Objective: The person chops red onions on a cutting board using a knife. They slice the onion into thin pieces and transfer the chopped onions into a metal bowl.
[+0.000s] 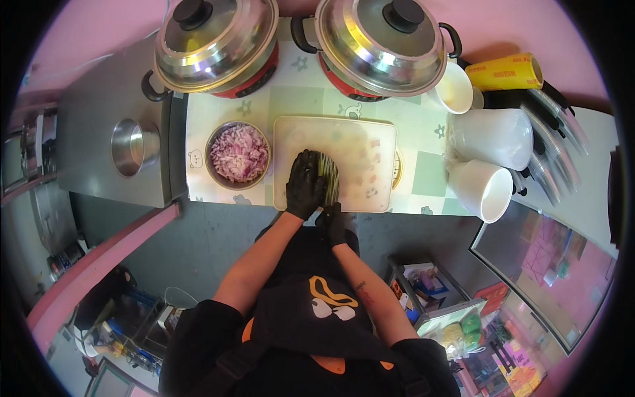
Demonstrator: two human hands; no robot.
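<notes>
Before me on the table lies a pale, translucent cutting board (364,164) with pinkish stains and scraps. A long dark green thing (329,178) with pale streaks lies on it; whether it is a vegetable or a patterned blade is unclear. My left hand (303,186), in a black glove, presses flat along its left side and hides part of it. At the board's front edge, my right hand (331,223), also gloved in black, curls around its near end. Left of the board sits a round metal bowl (207,164) filled with chopped purple onion (239,154).
Two lidded pans (218,64) (382,74) on red bases line the back. White plastic tubs (486,188) and a yellow roll (506,72) stand at the right. On a steel surface (94,159) to the left rests a metal cup (134,149). Another person (99,302) is at lower left.
</notes>
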